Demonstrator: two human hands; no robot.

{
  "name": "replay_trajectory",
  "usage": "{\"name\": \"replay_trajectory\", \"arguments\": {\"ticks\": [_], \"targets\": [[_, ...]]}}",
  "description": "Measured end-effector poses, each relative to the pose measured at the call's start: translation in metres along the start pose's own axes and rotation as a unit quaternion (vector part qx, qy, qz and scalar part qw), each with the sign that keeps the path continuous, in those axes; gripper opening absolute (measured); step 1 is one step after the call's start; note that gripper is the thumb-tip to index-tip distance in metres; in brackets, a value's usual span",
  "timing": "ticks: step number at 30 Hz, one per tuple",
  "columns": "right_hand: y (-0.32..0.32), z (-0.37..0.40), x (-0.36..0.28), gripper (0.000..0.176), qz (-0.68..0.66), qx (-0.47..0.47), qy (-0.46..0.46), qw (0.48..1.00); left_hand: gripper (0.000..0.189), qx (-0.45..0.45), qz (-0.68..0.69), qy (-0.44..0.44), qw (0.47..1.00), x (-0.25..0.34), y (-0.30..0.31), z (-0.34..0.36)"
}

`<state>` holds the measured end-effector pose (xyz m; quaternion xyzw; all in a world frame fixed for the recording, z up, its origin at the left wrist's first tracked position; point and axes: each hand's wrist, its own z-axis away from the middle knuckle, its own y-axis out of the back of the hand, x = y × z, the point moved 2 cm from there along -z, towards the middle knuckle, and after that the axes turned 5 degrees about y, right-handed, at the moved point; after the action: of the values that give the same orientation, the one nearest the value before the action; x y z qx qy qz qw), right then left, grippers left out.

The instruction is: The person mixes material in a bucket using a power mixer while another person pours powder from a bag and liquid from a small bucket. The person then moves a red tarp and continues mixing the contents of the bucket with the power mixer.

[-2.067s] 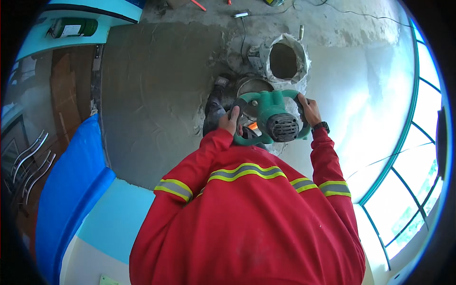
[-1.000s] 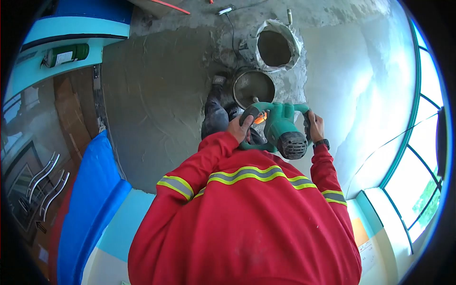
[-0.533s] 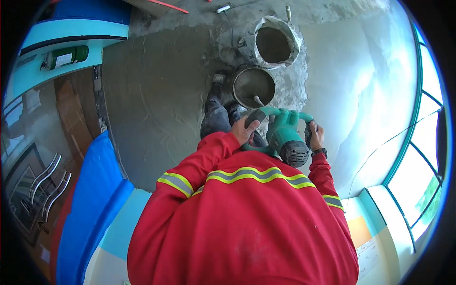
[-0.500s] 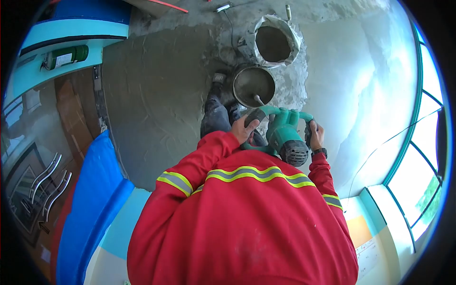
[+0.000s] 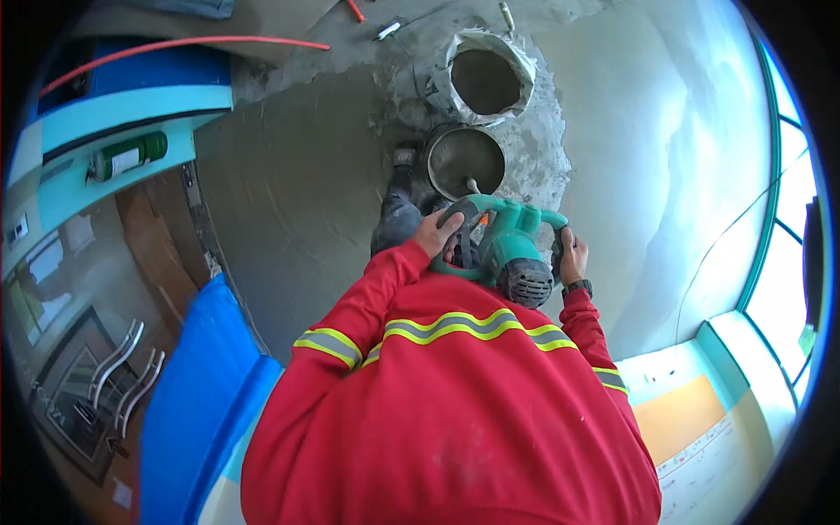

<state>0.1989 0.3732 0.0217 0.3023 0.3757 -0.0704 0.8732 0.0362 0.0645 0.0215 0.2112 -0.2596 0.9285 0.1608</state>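
A green power mixer (image 5: pixel 510 245) with a black vented motor end is held close to my chest. My left hand (image 5: pixel 439 234) is wrapped round its left handle, and my right hand (image 5: pixel 573 255), with a dark watch at the wrist, grips the right handle. The mixer's shaft (image 5: pixel 473 185) reaches down into a round bucket (image 5: pixel 431 164) of grey wet mix. Just beyond the bucket stands a white sack-lined container (image 5: pixel 522 68) with grey material inside. The tip of the shaft is hidden in the mix.
Smooth grey wet-looking floor (image 5: pixel 289 175) spreads to the left, with paler floor (image 5: pixel 612 149) to the right. A blue sheet (image 5: pixel 197 385) hangs at lower left. Above are a red hose (image 5: pixel 192 40) and a white plug (image 5: pixel 388 31). Windows line the right side.
The view has turned slightly, and more of the red hose shows at upper left. Both hands keep their hold on the mixer, which has shifted slightly left in view.
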Motion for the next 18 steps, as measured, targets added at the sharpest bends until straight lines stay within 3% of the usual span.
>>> {"name": "replay_trajectory", "arguments": {"ticks": [18], "targets": [[-0.038, 0.041, -0.028, 0.058, -0.072, 0.081, -0.07, 0.992, 0.051, 0.004, -0.125, 0.027, 0.992, 0.052, 0.032, -0.01]]}}
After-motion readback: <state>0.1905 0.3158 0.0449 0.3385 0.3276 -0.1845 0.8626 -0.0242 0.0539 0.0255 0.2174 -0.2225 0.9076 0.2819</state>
